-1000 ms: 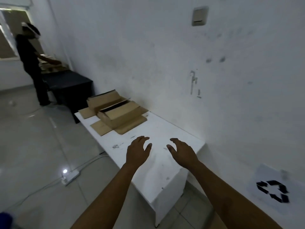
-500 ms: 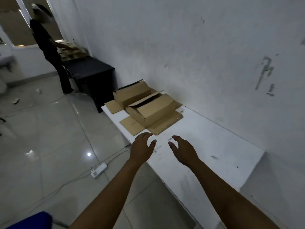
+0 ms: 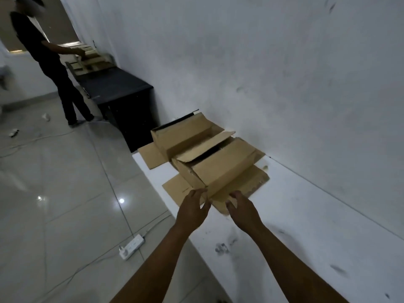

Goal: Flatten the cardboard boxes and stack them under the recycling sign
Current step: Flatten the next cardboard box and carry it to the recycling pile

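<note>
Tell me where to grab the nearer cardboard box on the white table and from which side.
Take the nearer box by its two upright side walls at the near corner, coming from the table's front edge, where the left hand and right hand already are. Its flaps lie flat and would probably bend; the far box blocks the other end.

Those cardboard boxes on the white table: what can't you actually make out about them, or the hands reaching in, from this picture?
- Near box, head view: its inside is dark, shaded by its own flaps.
- Far box: partly hidden behind the near one.
- Left hand and right hand: seen from behind, so whether the fingertips touch the cardboard is unclear.
- Recycling sign: outside the frame.
- Stack on the black table: too blurred and far away to identify.
</note>
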